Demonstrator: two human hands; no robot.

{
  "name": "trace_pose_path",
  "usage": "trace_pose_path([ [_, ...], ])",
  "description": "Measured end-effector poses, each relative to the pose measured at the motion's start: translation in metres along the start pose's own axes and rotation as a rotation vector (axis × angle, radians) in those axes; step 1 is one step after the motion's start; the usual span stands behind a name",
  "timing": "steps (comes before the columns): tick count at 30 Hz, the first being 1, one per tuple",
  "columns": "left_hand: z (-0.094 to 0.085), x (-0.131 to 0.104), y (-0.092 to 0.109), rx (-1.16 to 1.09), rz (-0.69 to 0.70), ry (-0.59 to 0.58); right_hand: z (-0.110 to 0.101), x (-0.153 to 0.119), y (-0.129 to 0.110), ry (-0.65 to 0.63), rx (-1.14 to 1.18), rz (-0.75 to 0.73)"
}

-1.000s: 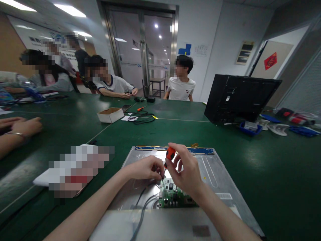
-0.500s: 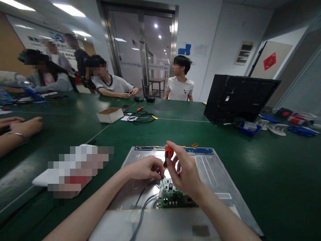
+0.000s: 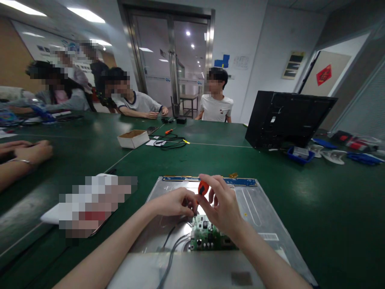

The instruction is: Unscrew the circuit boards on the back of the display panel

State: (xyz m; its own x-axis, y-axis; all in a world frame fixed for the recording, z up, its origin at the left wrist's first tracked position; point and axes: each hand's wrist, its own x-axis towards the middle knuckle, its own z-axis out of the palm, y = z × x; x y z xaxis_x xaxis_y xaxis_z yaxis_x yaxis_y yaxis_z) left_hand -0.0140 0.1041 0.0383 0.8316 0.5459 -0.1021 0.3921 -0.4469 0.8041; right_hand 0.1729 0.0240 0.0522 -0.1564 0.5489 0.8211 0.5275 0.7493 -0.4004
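Note:
An orange and black screwdriver [image 3: 203,188] stands upright over the upper left corner of a green circuit board [image 3: 207,237]. My right hand [image 3: 224,204] has its fingers closed around the handle. Beside the shaft, my left hand [image 3: 180,202] is pinched low near the board's edge; what its fingertips hold is too small to make out. The board sits on a silver metal panel [image 3: 252,204] with a blue strip [image 3: 180,178] along its far edge. Grey cables [image 3: 172,257] run from the board's left side toward me.
A white open box [image 3: 134,139], black cables [image 3: 170,143] and another orange screwdriver [image 3: 169,131] lie farther back. At right stand a black monitor [image 3: 288,120] and a blue tray [image 3: 300,155]. A person's hands [image 3: 33,154] rest at the left; several people are beyond.
My right hand has shifted slightly down on the screwdriver, and the handle looks more tilted toward the camera. My left hand has hardly moved.

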Motion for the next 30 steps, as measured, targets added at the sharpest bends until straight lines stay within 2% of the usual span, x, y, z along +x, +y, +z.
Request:
trace_pose_path([
  [9,0.0000,-0.0001,0.0026,-0.011,0.015,0.000,-0.0004,-0.0002,-0.0010,-0.022,0.038,0.010],
  [16,-0.0009,-0.0004,0.0057,-0.010,0.019,0.000,0.0009,0.0012,-0.0018,0.044,-0.015,-0.015],
  [23,-0.0007,-0.0002,0.0036,-0.015,0.032,-0.003,0.0001,-0.0013,-0.0006,-0.030,0.032,0.015],
  [30,0.0005,0.0006,-0.0020,0.002,0.014,-0.004,0.0028,-0.0027,0.0006,-0.010,0.022,0.047],
])
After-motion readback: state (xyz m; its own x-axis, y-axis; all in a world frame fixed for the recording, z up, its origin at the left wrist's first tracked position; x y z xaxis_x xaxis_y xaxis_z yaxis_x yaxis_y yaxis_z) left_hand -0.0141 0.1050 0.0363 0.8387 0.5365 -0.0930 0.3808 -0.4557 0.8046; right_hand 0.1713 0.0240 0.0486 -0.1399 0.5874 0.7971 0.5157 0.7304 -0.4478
